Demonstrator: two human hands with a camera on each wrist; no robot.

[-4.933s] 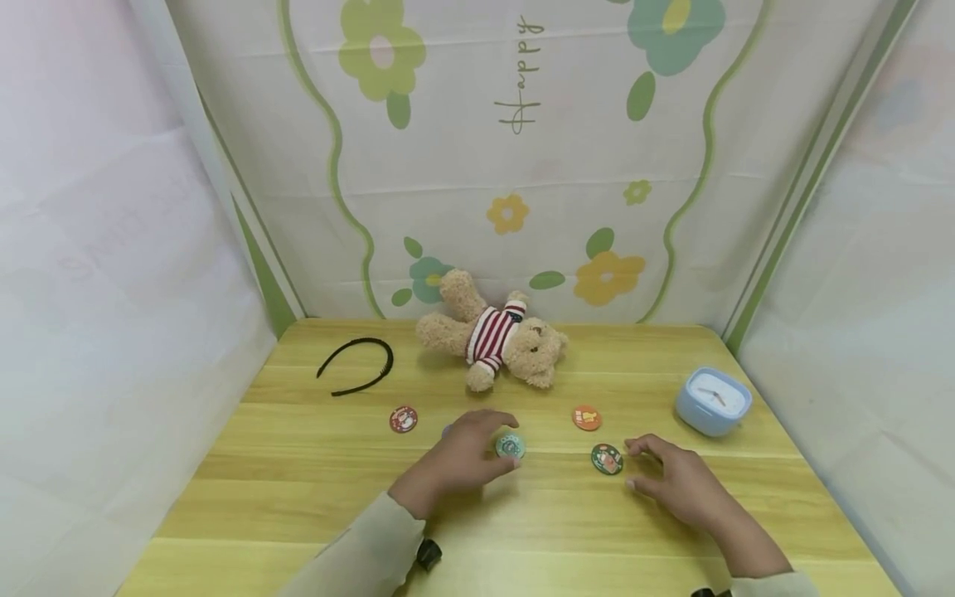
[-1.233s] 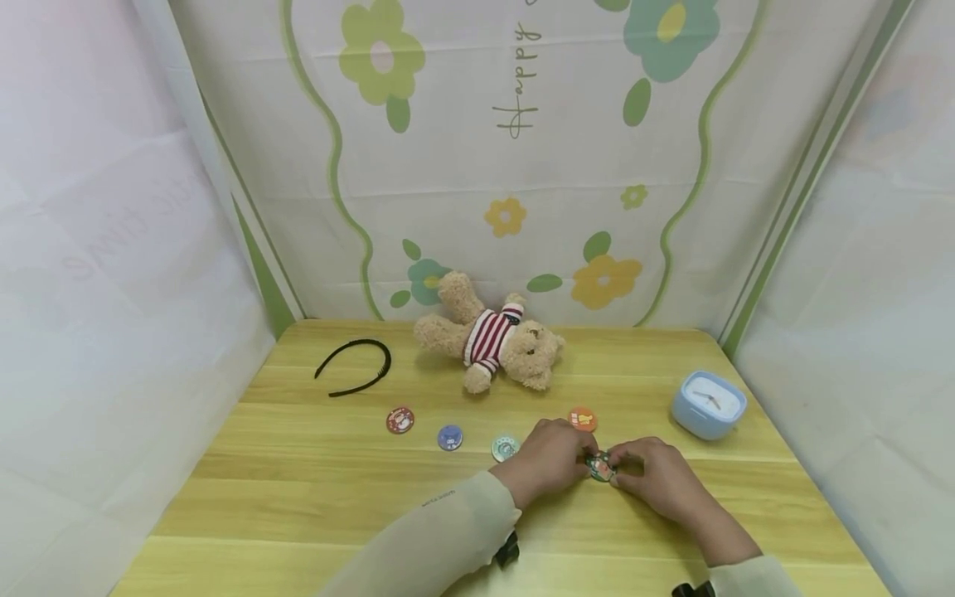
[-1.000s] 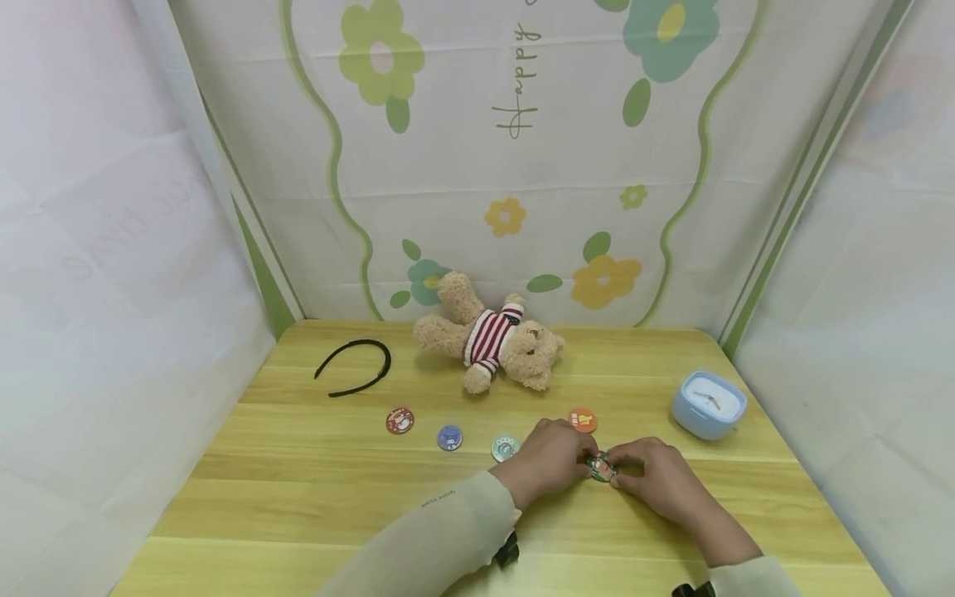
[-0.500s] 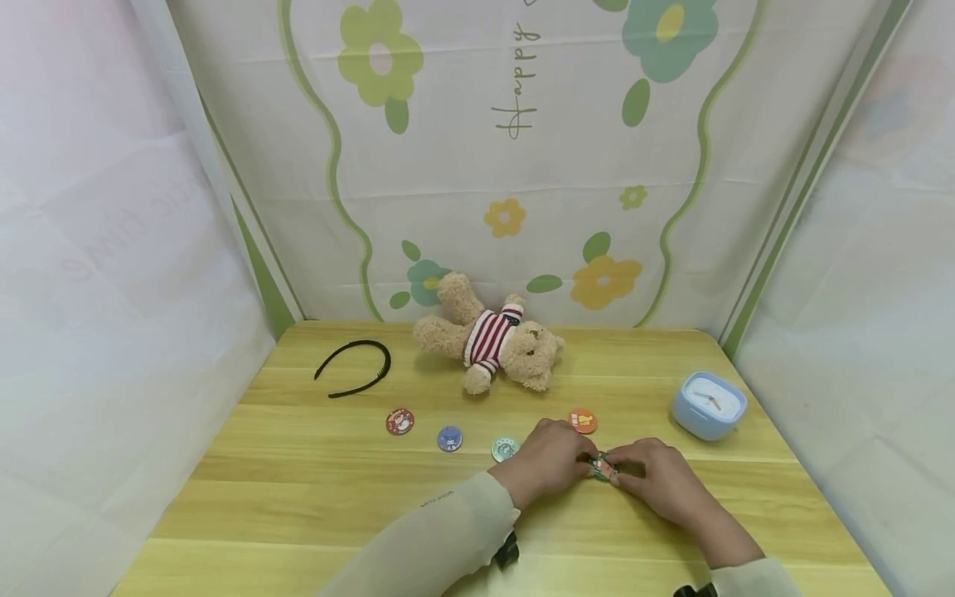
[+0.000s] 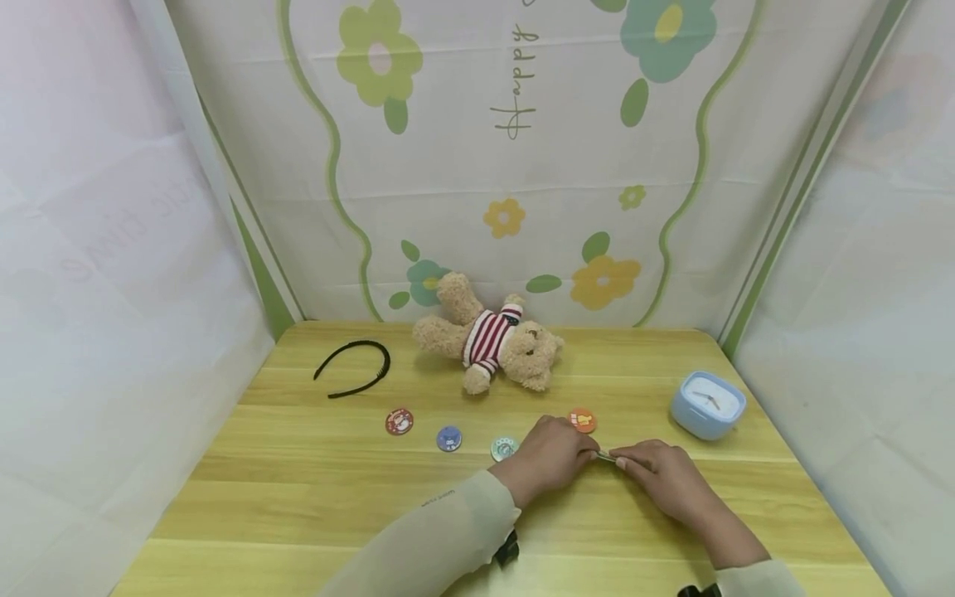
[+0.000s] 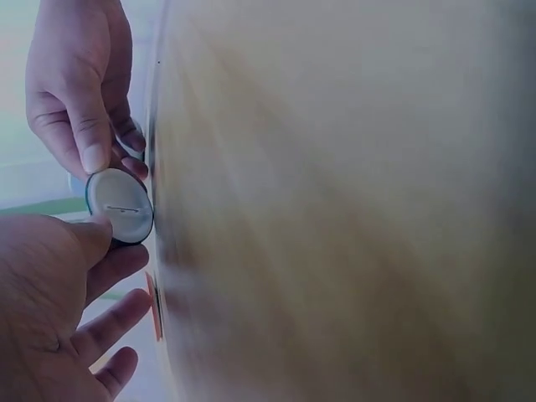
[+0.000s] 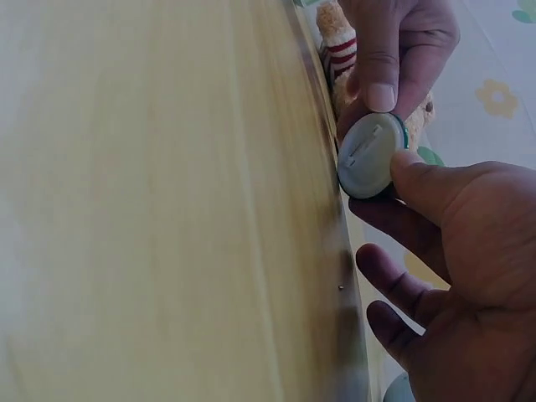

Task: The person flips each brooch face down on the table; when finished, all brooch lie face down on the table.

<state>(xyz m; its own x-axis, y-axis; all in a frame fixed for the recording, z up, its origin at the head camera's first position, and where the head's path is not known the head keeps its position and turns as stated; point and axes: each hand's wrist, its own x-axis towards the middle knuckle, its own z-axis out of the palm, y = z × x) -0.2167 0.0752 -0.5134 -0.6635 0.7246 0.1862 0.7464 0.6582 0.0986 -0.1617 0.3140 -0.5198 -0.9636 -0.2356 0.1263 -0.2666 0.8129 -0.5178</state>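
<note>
Both hands pinch one round button badge (image 6: pixel 126 197) by opposite edges, between thumb and fingers. In the wrist views its pale metal back with a pin clasp shows; the head view has it nearly edge-on, a thin strip between the fingertips. My left hand (image 5: pixel 555 453) grips the left edge, my right hand (image 5: pixel 664 474) the right edge. Just beyond my left hand lies an orange badge (image 5: pixel 583 420). A mint-green badge (image 5: pixel 504 448), partly covered by the left hand, lies beside it, with a blue badge (image 5: pixel 449 439) and a red badge (image 5: pixel 399 421) farther left.
A teddy bear (image 5: pixel 492 336) in a striped shirt lies at the back of the wooden table (image 5: pixel 298 497). To its left is a black headband (image 5: pixel 356 369). A light-blue clock (image 5: pixel 707 405) stands at the right. Printed cloth walls surround the table.
My left hand has come across from near the mint badge and taken hold of the green badge together with my right hand. The badge has since tipped from face-up to nearly edge-on.
</note>
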